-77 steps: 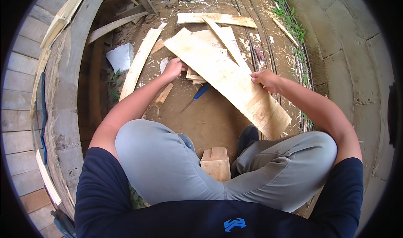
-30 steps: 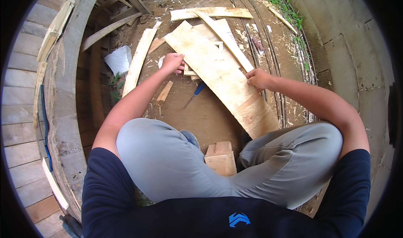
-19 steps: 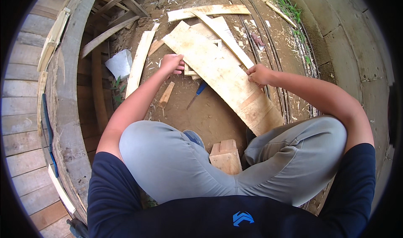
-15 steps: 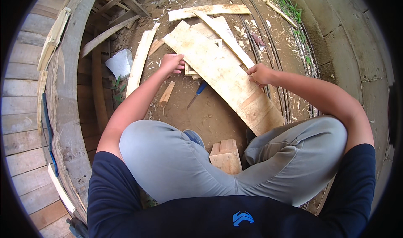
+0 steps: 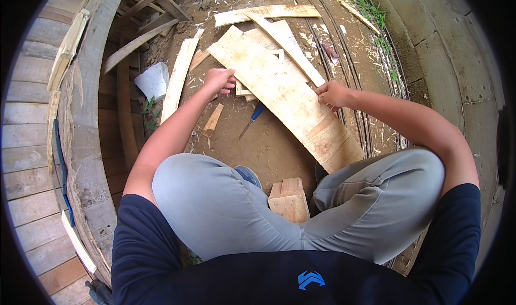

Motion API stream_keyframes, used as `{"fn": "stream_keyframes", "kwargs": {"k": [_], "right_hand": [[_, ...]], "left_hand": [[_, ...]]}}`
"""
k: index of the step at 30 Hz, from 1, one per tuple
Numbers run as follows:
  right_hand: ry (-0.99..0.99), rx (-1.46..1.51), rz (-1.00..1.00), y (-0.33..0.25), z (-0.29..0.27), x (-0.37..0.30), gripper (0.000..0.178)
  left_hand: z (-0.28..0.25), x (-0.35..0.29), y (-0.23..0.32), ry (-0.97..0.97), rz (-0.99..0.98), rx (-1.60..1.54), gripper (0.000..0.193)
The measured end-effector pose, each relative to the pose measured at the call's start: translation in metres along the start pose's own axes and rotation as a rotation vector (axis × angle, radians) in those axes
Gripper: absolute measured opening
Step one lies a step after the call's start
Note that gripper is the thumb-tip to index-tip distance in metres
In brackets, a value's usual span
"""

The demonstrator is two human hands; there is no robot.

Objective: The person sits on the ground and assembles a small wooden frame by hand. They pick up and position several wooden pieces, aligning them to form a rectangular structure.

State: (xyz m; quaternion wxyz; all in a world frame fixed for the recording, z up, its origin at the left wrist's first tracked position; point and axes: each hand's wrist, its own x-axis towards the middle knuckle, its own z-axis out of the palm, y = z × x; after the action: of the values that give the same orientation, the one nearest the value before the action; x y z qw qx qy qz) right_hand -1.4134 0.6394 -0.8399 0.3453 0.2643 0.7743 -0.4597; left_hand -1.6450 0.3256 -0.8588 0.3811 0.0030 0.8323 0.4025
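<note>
A wide, pale wooden board (image 5: 285,95) slants from the upper left down to my right knee. My left hand (image 5: 219,82) grips its left edge, thumb on top and fingers curled beneath. On the opposite edge, lower down, my right hand (image 5: 332,94) pinches the board the same way, fingers partly hidden under it. A narrow wooden strip (image 5: 287,47) ends right beside my right hand. Under the board lie more wooden pieces (image 5: 282,32), mostly covered. A blue-handled tool with a slim metal blade (image 5: 252,120) rests on the dirt below the board, its handle end close to the board's edge.
Left of my left hand are a small wood block (image 5: 213,120), a long plank (image 5: 181,73) and a whitish block (image 5: 152,81). A curved board (image 5: 267,14) lies at the far side. Metal rods (image 5: 344,63) run along the right. Between my feet sits a wooden block (image 5: 289,200).
</note>
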Motion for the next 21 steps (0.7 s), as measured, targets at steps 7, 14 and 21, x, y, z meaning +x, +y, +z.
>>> {"fn": "stream_keyframes", "kwargs": {"k": [7,14,21], "right_hand": [[0.013,-0.020,-0.003,0.001,0.000,0.000,0.035],[0.010,-0.018,0.009,0.001,-0.001,-0.001,0.037],[0.331,-0.281,-0.179,-0.022,-0.024,0.010,0.036]], "left_hand": [[-0.001,0.001,-0.001,-0.002,0.005,-0.004,0.034],[0.000,-0.001,0.000,-0.001,0.011,-0.036,0.034],[-0.029,-0.004,0.016,0.013,0.142,-0.162,0.035]]}}
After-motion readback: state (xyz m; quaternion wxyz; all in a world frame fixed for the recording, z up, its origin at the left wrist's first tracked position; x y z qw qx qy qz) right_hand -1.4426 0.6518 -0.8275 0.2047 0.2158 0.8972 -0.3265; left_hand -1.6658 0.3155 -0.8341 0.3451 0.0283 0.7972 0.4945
